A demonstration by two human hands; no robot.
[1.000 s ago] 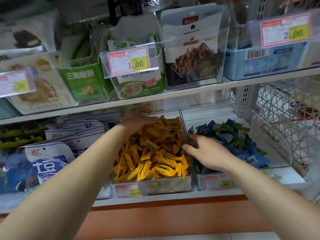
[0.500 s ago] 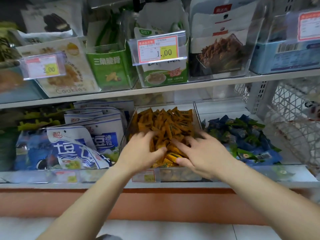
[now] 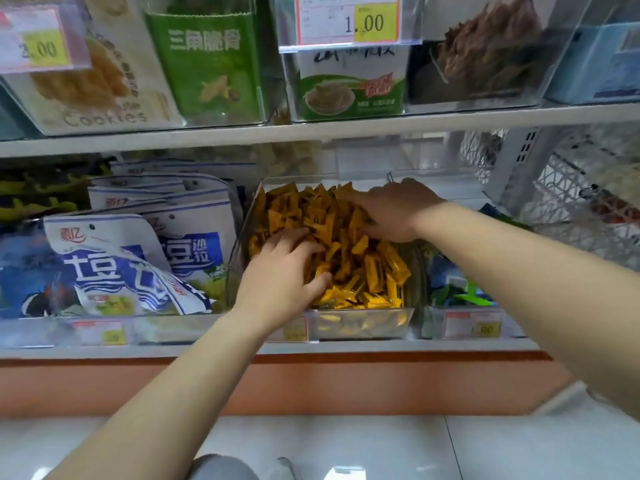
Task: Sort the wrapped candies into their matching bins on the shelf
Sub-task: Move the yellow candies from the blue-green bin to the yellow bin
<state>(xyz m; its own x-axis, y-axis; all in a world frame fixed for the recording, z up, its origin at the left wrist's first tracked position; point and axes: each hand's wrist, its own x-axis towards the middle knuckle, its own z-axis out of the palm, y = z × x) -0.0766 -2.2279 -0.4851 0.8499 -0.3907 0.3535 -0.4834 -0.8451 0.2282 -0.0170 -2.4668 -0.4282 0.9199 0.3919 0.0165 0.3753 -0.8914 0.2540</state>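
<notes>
Both hands in the yellow candies (image 3: 363,258) heaped in the clear bin (image 3: 360,325) on the lower shelf, likely raking for strays; left hand (image 3: 280,271) front-left, fingers spread, tips dug into the pile; right hand (image 3: 394,213) palm down at back-right, fingertips hidden; cannot tell if either pinches a candy; blue-green candies (image 3: 450,292) in the next bin right, partly behind the right forearm; readable: tag (image 3: 349,20) "1.00", green pack (image 3: 207,60) "三角脆骨", bag (image 3: 100,91) "Cookies"; bin's own tag blurred.
</notes>
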